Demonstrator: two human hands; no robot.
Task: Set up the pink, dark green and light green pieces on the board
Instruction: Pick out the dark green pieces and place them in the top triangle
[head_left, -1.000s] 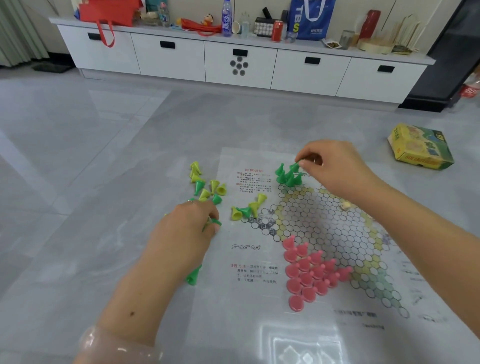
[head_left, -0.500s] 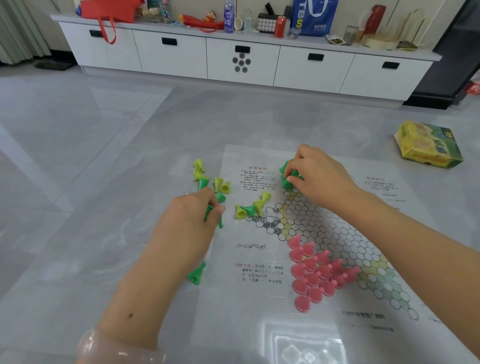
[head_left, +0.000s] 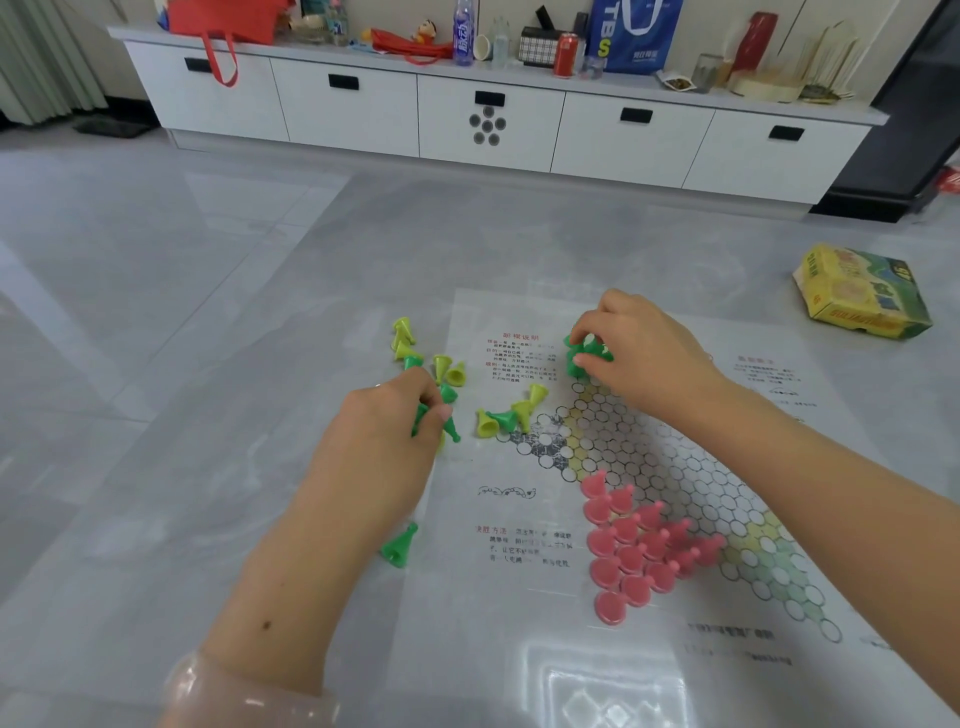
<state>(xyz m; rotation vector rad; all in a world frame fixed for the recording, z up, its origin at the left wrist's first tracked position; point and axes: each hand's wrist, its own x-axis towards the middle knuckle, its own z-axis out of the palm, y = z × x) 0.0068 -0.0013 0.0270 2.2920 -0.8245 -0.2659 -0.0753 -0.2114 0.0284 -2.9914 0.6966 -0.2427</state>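
Pink pieces (head_left: 644, 545): done by the look of it, packed upright in a triangle on the near-left point of the board (head_left: 675, 467). Approx count only, some overlap.

Dark green pieces on board (head_left: 584, 356): partly done. Small cluster standing at the far-left point, right under the right hand (head_left: 639, 353). Right hand curled, fingertips pinched down among that cluster, prob seating 1 piece; exact piece hidden by fingers. Cluster looks short of a full triangle, count unclear.

Rest of dark green not placed yet: a few held in the left hand (head_left: 384, 441), which is closed loosely round them w/ stems poking out past the thumb; how many, can't tell. 1 stray dark green piece (head_left: 399, 545) lying on its side off the board, near the left forearm. 1 more lying among the yellow-green ones by the board's left edge.

Light green pieces (head_left: 441, 369): not started. All loose, tipped over, scattered on the floor (head_left: 156, 364) left of the board and just onto its edge, approx 8-10 visible. Target corner for them not obvious; prob the grey-patterned point near the loose pile.

Judgement: roughly 1 of 3 colours complete, 2nd underway, 3rd untouched. Left: finish dark green triangle, collect stray, stand up all light green.

Game box (head_left: 862, 293) off to the right, not involved.
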